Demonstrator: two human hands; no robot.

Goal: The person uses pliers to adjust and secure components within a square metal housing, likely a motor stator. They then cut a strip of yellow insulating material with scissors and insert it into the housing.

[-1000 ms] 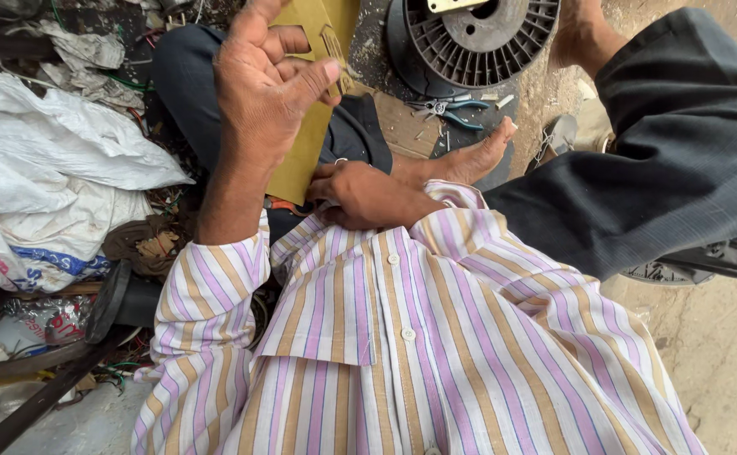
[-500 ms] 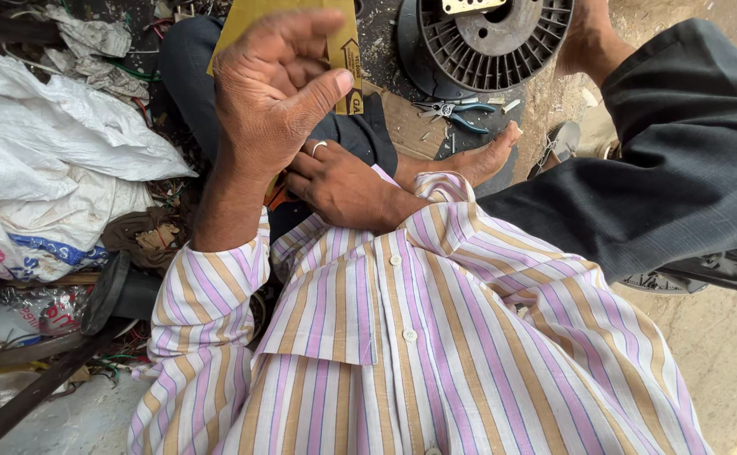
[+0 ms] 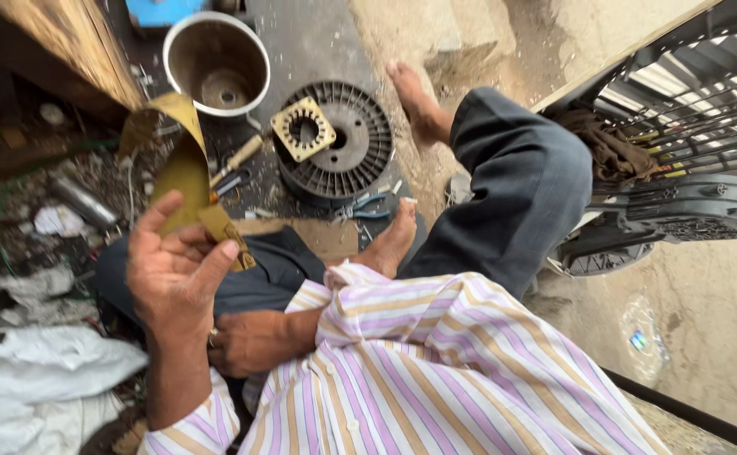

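My left hand (image 3: pixel 175 274) is raised palm up in front of me, thumb and fingers pinching the lower end of a curled yellow paper-like strip (image 3: pixel 181 164) that arcs up and away to the left. My right hand (image 3: pixel 251 341), with a ring on one finger, reaches across under my left wrist and rests against my dark trousers (image 3: pixel 276 265); its fingertips are hidden behind the left forearm. Both arms are in a shirt (image 3: pixel 436 379) striped in purple, white and tan.
On the ground ahead lie a black ribbed round disc (image 3: pixel 347 160) carrying a tan toothed ring (image 3: pixel 304 128), a metal bowl (image 3: pixel 217 63), blue-handled pliers (image 3: pixel 368 205) and a wooden-handled tool (image 3: pixel 238 156). White sacks (image 3: pixel 40 379) lie left; a wire grille (image 3: pixel 697 101) and black housing (image 3: pixel 688 215) stand right.
The view has swung forward, bringing the bowl, disc and grille into sight. My left hand has turned palm up, still with the yellow strip. My right hand stays under the left wrist.
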